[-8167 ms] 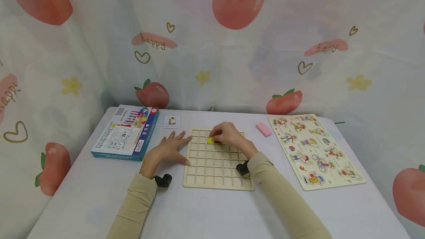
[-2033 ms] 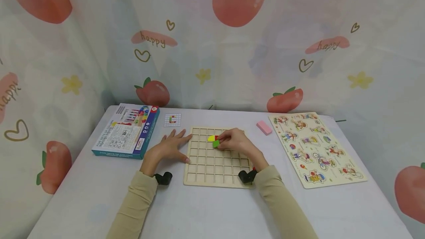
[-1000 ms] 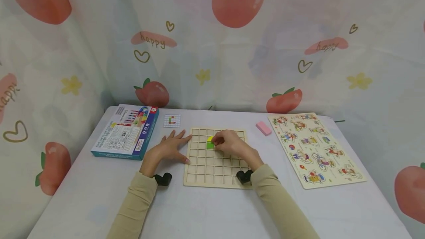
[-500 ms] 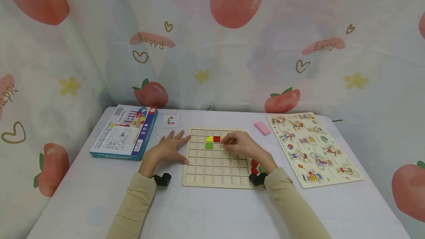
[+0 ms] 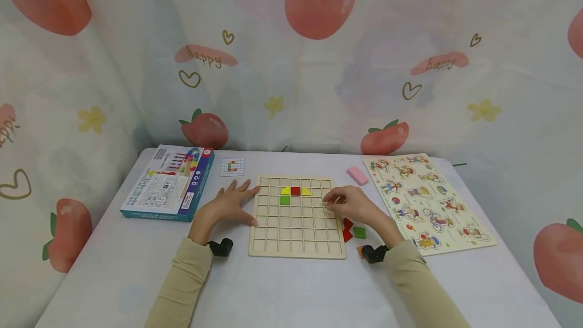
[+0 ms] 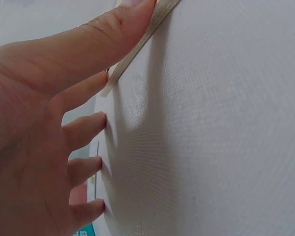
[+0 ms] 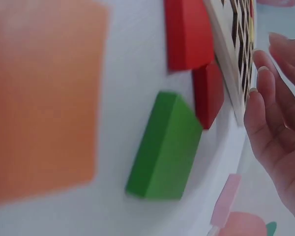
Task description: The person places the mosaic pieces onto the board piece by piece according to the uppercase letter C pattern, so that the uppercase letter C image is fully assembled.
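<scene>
A wooden grid board (image 5: 296,252) lies at the middle of the table. In its upper cells sit a yellow rounded block (image 5: 285,191), a red square block (image 5: 295,191), a second yellow block (image 5: 306,192) and a green square block (image 5: 285,200). My left hand (image 5: 227,205) spreads its fingers beside the board's left side, thumb and index fingertip at its edge. My right hand (image 5: 354,205) hovers by the board's right edge with fingers loosely bent. In the right wrist view, no block shows between the fingertips of that hand (image 7: 285,118).
Right of the board lie red blocks (image 5: 347,230), a green block (image 5: 360,232) and an orange block (image 5: 361,252) partly behind the wrist camera. A pink block (image 5: 357,175), picture puzzle board (image 5: 432,206), pattern card (image 5: 232,167) and box (image 5: 168,183) stand around.
My right hand set the green block under the first yellow one, then left the second yellow block beside the red one and drew away rightward. The left hand has stayed at the board.
</scene>
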`<action>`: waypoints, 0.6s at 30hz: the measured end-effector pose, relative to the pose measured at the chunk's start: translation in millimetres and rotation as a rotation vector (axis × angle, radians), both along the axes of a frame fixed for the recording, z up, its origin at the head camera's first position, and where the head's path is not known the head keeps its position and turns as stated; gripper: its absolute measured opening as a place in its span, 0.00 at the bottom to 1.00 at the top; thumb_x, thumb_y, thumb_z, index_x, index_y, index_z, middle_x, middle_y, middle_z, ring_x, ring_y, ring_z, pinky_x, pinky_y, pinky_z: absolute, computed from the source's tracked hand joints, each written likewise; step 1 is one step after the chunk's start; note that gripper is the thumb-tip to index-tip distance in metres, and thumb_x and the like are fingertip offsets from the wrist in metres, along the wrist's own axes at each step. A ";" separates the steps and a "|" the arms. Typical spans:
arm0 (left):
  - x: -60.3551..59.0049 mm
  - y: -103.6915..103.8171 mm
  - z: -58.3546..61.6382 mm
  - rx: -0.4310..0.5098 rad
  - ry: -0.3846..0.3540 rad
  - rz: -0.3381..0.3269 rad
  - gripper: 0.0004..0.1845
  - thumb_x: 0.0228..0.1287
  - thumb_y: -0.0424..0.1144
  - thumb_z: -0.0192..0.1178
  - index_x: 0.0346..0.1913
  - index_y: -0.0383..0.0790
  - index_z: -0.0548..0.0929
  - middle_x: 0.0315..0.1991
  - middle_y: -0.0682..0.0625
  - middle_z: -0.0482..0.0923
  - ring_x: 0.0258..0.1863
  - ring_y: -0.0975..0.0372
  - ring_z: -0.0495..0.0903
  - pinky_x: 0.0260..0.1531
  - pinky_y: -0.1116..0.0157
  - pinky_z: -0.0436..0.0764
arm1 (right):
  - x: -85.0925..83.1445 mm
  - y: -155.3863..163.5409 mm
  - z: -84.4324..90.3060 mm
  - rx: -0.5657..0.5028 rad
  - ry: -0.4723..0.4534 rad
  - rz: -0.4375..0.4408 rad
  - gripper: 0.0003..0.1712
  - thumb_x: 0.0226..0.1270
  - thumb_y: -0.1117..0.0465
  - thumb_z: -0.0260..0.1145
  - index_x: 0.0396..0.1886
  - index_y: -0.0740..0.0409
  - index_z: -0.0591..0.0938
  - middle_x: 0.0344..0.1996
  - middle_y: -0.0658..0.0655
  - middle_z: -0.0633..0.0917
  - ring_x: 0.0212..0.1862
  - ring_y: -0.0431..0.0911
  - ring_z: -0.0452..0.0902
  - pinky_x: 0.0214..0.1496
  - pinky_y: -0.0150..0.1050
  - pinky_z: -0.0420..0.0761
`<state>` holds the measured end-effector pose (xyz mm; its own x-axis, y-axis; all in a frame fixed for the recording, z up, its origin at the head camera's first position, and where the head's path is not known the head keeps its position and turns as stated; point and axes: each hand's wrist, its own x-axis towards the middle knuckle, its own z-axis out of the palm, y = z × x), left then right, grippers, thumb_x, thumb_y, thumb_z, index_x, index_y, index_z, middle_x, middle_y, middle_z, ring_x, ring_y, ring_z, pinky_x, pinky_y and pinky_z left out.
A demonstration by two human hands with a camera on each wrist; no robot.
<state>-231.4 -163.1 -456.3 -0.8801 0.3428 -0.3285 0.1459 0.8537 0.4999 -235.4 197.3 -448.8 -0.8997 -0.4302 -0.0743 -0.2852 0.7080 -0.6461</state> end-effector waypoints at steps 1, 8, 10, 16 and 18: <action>0.1 0.1 0.2 0.002 0.000 0.000 0.53 0.54 0.54 0.77 0.81 0.53 0.61 0.85 0.44 0.45 0.83 0.39 0.33 0.78 0.34 0.34 | 1.3 2.7 0.2 0.004 0.004 0.002 0.09 0.68 0.63 0.70 0.47 0.57 0.89 0.38 0.52 0.88 0.38 0.44 0.79 0.41 0.36 0.81; 0.8 0.9 1.7 0.016 0.000 0.000 0.54 0.53 0.53 0.78 0.81 0.52 0.61 0.84 0.43 0.45 0.83 0.38 0.33 0.78 0.34 0.34 | 11.3 19.8 1.4 0.014 0.008 -0.001 0.09 0.67 0.65 0.70 0.45 0.59 0.89 0.36 0.52 0.88 0.36 0.44 0.78 0.36 0.33 0.80; 0.9 1.0 1.6 0.015 -0.001 0.000 0.54 0.53 0.53 0.78 0.81 0.52 0.61 0.84 0.43 0.45 0.83 0.38 0.33 0.78 0.34 0.34 | 14.1 24.9 1.2 0.019 0.003 -0.007 0.09 0.67 0.65 0.69 0.45 0.59 0.88 0.35 0.52 0.87 0.35 0.44 0.78 0.35 0.32 0.79; 0.9 0.9 1.1 0.008 0.000 0.002 0.54 0.53 0.53 0.78 0.81 0.52 0.61 0.84 0.43 0.45 0.83 0.38 0.33 0.77 0.34 0.34 | 22.6 41.3 -0.9 0.032 -0.020 -0.024 0.08 0.67 0.64 0.70 0.45 0.58 0.88 0.34 0.50 0.86 0.35 0.43 0.77 0.36 0.32 0.79; 1.0 0.8 1.5 0.011 -0.001 0.000 0.54 0.53 0.53 0.78 0.81 0.52 0.61 0.84 0.42 0.45 0.83 0.38 0.34 0.77 0.33 0.35 | 25.2 45.9 -1.9 0.039 -0.022 -0.028 0.08 0.67 0.63 0.71 0.45 0.57 0.88 0.34 0.50 0.86 0.36 0.43 0.77 0.36 0.33 0.79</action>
<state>-230.4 -162.3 -454.8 -0.8800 0.3461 -0.3253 0.1453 0.8482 0.5093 -210.2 243.2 -450.7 -0.9092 -0.4014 -0.1106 -0.2511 0.7405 -0.6234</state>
